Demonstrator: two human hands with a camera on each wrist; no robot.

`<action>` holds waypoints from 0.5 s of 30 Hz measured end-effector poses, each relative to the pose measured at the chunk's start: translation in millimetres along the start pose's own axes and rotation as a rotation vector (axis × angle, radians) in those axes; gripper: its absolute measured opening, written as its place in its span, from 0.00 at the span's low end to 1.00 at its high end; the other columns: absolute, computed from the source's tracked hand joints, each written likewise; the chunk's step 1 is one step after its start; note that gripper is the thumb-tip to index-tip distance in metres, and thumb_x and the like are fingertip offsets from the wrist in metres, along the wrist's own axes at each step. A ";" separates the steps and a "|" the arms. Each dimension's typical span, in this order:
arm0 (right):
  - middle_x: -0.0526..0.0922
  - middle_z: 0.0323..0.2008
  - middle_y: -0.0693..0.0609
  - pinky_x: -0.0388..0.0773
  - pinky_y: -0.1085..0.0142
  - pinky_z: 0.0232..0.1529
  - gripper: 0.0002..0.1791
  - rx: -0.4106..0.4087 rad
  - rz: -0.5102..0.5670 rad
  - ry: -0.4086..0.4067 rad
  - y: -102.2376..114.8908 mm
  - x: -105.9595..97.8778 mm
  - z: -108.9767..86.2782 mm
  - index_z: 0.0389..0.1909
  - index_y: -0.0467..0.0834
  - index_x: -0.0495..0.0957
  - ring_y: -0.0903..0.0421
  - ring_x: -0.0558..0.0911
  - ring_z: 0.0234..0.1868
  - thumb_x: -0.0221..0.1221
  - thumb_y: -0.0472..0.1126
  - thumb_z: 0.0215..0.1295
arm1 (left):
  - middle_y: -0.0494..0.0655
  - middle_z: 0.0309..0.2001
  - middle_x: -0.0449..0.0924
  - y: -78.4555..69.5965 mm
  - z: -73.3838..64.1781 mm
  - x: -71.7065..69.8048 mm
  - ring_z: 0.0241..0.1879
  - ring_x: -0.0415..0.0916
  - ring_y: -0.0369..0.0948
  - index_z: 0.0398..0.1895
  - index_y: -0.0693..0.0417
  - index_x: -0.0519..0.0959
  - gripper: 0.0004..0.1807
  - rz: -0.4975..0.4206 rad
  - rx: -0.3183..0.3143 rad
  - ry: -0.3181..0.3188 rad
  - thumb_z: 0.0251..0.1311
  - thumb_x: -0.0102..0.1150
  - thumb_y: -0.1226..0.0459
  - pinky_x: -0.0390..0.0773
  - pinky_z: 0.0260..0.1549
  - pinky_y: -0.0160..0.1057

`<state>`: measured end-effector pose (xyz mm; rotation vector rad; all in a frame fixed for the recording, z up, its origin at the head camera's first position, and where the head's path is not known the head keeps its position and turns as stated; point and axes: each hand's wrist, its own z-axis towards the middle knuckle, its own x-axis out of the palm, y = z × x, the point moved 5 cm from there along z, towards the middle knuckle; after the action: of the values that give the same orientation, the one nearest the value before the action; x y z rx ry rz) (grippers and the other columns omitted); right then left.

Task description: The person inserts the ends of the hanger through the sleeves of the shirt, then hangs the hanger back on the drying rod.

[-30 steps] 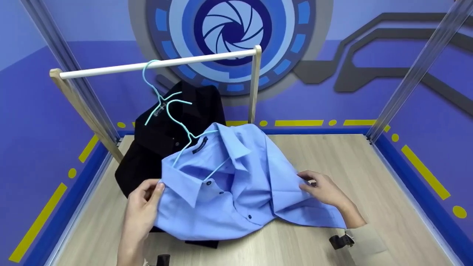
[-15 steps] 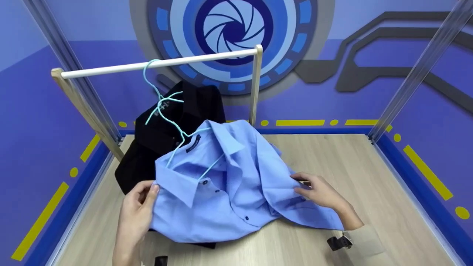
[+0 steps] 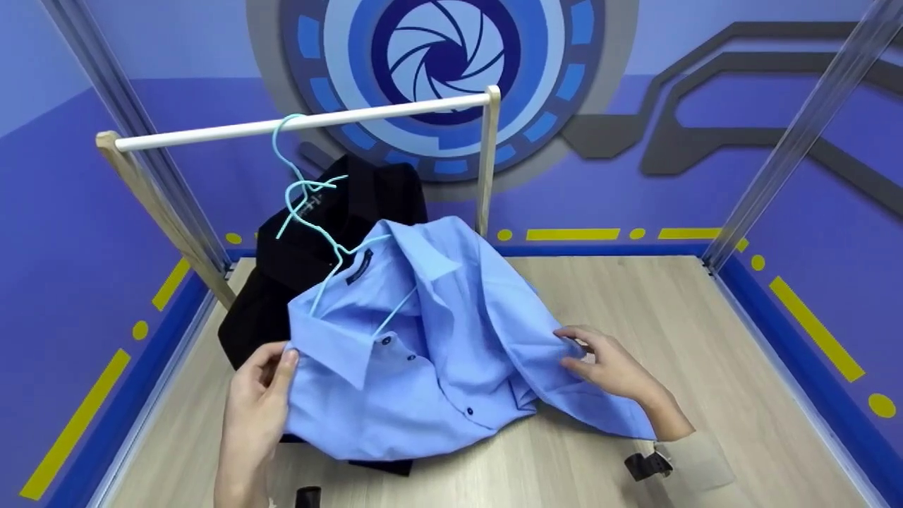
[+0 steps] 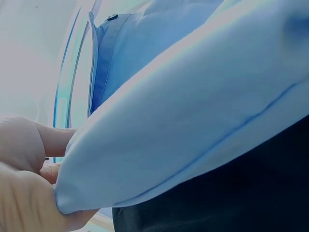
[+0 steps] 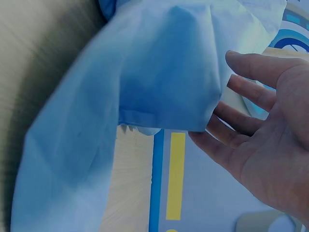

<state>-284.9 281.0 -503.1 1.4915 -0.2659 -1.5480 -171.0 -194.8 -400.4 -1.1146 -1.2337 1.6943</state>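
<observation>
A light blue button-up shirt (image 3: 451, 339) sits on a pale turquoise hanger (image 3: 326, 236), its collar towards the rack. My left hand (image 3: 255, 406) pinches the shirt's left-side shoulder between thumb and fingers; the left wrist view shows the fabric (image 4: 159, 130) meeting that hand (image 4: 29, 179). Beside the shirt's right-hand sleeve (image 3: 543, 335) is my right hand (image 3: 610, 363). In the right wrist view its fingers are spread and relaxed, some fingertips at the edge of the cloth (image 5: 169, 72), the thumb off it. Behind, a black shirt (image 3: 296, 268) hangs on another turquoise hanger (image 3: 286, 144).
A wooden garment rack with a white rail (image 3: 381, 113) stands at the back left. Pale wood tabletop (image 3: 677, 317) shows on the right and in front. Patterned blue walls (image 3: 592, 197) and clear corner posts (image 3: 776, 141) enclose the space.
The blue shirt and its hanger have shifted left and slightly up towards the rack, so the hanger's hook now overlaps the black shirt's hanger. Both hands have moved slightly left.
</observation>
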 end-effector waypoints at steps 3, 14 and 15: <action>0.77 0.63 0.40 0.73 0.38 0.59 0.26 -0.010 -0.004 -0.007 -1.4 0.0 -1.3 0.64 0.35 0.75 0.39 0.74 0.64 0.67 0.33 0.66 | 0.54 0.40 0.76 -1.2 0.1 -1.2 0.36 0.71 0.38 0.53 0.73 0.77 0.12 -0.012 0.014 -0.015 0.77 0.50 0.71 0.72 0.34 0.30; 0.70 0.66 0.30 0.74 0.37 0.56 0.27 0.036 -0.067 0.048 -3.6 3.0 -8.7 0.66 0.32 0.73 0.31 0.70 0.67 0.66 0.36 0.68 | 0.53 0.39 0.75 -5.3 1.6 2.7 0.34 0.70 0.39 0.52 0.72 0.77 0.11 -0.055 0.026 -0.040 0.77 0.51 0.70 0.71 0.32 0.30; 0.69 0.66 0.29 0.74 0.37 0.56 0.28 0.044 -0.071 0.059 -3.7 3.8 -9.5 0.66 0.31 0.73 0.30 0.69 0.67 0.66 0.37 0.68 | 0.53 0.39 0.75 -5.3 1.9 3.1 0.34 0.69 0.39 0.52 0.72 0.77 0.11 -0.057 0.025 -0.040 0.77 0.51 0.70 0.70 0.32 0.31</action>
<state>-277.7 284.3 -510.5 1.5937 -0.2156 -1.5600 -173.5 -191.2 -395.7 -1.0257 -1.2543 1.6923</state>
